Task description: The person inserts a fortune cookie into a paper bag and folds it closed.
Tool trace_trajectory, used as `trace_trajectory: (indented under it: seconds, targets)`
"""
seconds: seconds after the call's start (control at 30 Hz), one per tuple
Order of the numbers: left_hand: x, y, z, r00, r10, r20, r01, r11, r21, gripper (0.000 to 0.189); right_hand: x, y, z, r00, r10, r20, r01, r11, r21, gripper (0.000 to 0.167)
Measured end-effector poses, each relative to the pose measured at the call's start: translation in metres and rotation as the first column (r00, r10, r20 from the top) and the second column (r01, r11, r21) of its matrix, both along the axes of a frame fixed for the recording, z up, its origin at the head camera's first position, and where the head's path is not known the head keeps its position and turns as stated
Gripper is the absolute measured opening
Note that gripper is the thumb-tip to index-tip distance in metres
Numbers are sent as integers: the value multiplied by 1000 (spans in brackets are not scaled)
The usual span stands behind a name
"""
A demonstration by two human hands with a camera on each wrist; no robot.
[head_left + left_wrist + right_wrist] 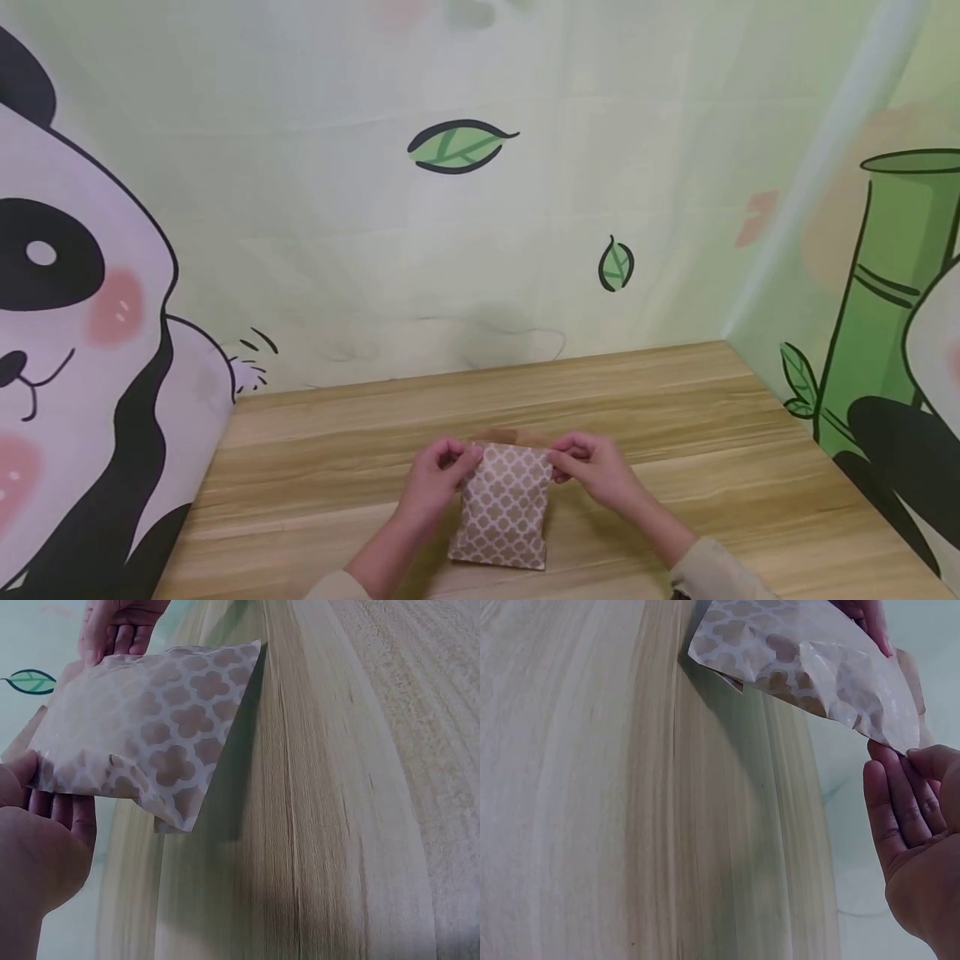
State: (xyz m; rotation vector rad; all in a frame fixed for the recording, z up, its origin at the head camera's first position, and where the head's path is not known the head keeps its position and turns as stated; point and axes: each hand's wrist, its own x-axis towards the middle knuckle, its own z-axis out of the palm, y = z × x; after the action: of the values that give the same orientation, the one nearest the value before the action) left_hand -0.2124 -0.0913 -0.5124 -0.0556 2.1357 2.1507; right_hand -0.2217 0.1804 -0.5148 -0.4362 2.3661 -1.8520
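Note:
A brown paper bag [504, 504] with a white lattice pattern is held up by its far corners, its near end low over the wooden table. My left hand [435, 479] pinches the far left corner between thumb and fingers. At the far right corner, my right hand [596, 468] pinches the paper the same way. Beyond the hands a plain brown flap [513, 436] sticks out past the patterned side. In the left wrist view the bag [165, 724] looks puffed out and creased along its side. The right wrist view shows the bag's crumpled edge [840, 682] near the thumb. Its inside is hidden.
The wood-grain table [315, 467] reaches back to a pale green cloth backdrop [300, 208] printed with leaves. A printed panda [75, 250] covers the left side, and green bamboo [892, 275] is printed on the right.

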Motion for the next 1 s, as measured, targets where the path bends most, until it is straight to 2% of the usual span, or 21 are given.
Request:
trace_trajectory:
  seconds: [0.27, 0.53, 0.67, 0.87, 1.0]
  targets:
    - [-4, -6, -3, 999, -34, 24, 35, 997, -63, 15, -2, 1, -2, 1000, 7, 9, -7, 998, 59, 16]
    - [-3, -6, -4, 996, -60, -61, 53, 993, -103, 20, -3, 0, -2, 1000, -7, 28, 4, 997, 77, 15]
    - [-3, -6, -4, 995, -68, -79, 58, 992, -114, 22, -3, -1, 0, 1000, 5, 29, -7, 997, 83, 16]
    - [-3, -7, -5, 997, -55, -62, 49, 993, -105, 23, -4, -1, 1, 999, 18, 44, -21, 997, 76, 18]
    - [-2, -7, -6, 999, -40, -37, 37, 996, -86, 22, -4, -3, 0, 998, 49, 38, -50, 998, 48, 25]
